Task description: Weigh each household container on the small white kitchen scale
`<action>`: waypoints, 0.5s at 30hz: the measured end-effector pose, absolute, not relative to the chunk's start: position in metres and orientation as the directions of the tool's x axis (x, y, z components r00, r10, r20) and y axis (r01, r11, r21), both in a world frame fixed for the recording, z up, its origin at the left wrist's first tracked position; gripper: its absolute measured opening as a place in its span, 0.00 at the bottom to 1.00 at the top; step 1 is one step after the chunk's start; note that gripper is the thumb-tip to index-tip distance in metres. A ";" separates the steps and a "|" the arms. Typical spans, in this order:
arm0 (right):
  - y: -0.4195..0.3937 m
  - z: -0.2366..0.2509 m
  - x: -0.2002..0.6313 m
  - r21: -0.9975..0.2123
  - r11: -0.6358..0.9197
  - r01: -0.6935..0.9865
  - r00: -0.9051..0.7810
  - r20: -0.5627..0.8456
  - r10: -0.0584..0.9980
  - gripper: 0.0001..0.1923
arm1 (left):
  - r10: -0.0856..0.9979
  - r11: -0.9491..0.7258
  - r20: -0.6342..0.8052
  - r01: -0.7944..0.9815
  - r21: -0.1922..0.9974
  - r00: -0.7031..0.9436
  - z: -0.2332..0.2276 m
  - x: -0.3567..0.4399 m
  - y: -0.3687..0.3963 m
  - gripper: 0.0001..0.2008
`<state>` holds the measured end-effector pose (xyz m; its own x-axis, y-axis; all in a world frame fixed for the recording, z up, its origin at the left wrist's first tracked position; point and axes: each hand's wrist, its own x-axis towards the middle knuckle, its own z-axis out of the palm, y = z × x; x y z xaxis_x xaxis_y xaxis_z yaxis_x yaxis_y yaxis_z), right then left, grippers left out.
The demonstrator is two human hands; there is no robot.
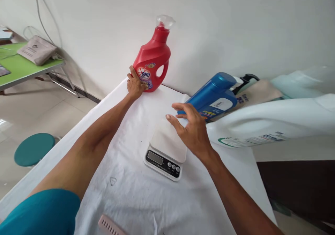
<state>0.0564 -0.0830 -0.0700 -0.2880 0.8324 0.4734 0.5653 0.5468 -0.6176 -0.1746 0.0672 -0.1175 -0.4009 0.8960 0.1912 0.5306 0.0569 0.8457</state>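
A red OMO laundry detergent bottle [154, 55] stands upright at the far corner of the table, by the wall, with clear plastic film over its cap. My left hand [136, 85] grips the lower left side of that bottle, thumb across the label. Above the back right of a white kitchen scale [167, 148] hovers my right hand [192, 128], thumb and fingers curved and apart, nothing between them. The scale's platform carries nothing and its display looks blank. Just behind my right hand is a blue bottle [211, 95], partly hidden by it.
A large white jug [274, 120] stands at the right edge, with more bottles and a beige pack [256, 93] along the wall. A pink slotted object [111, 224] lies at the near edge. Leftward are a green stool [34, 148] and a green table [15, 59] with a pouch [37, 50].
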 end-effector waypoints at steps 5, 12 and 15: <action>-0.152 -0.061 0.112 -0.510 0.451 0.733 -0.077 0.596 0.800 0.11 | 0.899 0.023 0.203 0.506 0.862 -0.387 -0.113 -0.172 0.078 0.70; -0.177 -0.115 0.153 -0.866 0.025 0.500 0.356 0.232 0.905 0.24 | 0.869 0.035 0.125 0.312 0.949 -0.478 -0.113 -0.158 0.067 0.66; -0.165 -0.144 0.141 -0.979 -0.047 0.197 0.379 0.031 0.925 0.28 | 0.858 -0.074 0.237 0.347 0.935 -0.455 -0.114 -0.134 0.054 0.64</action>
<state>0.1410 -0.1649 -0.1443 0.3787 0.9250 0.0315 0.1969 -0.0472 -0.9793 -0.1344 0.0543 -0.1144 -0.4552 0.8583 0.2368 0.3469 -0.0740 0.9350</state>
